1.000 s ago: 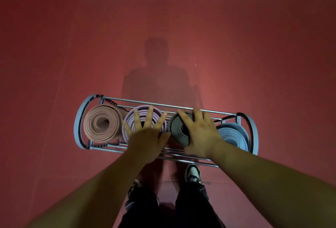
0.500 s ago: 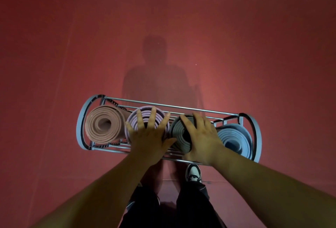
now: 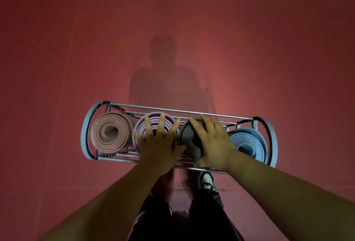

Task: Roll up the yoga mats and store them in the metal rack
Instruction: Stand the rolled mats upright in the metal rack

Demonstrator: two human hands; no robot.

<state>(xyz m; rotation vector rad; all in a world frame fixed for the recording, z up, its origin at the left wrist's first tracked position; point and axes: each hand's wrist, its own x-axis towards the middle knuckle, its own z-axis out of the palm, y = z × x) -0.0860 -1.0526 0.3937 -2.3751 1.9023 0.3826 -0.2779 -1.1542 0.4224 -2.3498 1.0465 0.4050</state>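
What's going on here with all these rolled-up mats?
A person stands over a metal rack holding four rolled yoga mats on end. Their left hand lies flat, fingers spread, on the purple mat; the right hand rests on the grey mat beside it. The pink mat and blue mat sit untouched at the ends.

I can read no text, label, brand or number anywhere on my feed. The metal rack (image 3: 172,110) carries dark striped bands (image 3: 120,109) at its left end, but they are too small for me to tell whether they hold lettering. The shoe (image 3: 206,180) shows only a black-and-white pattern.
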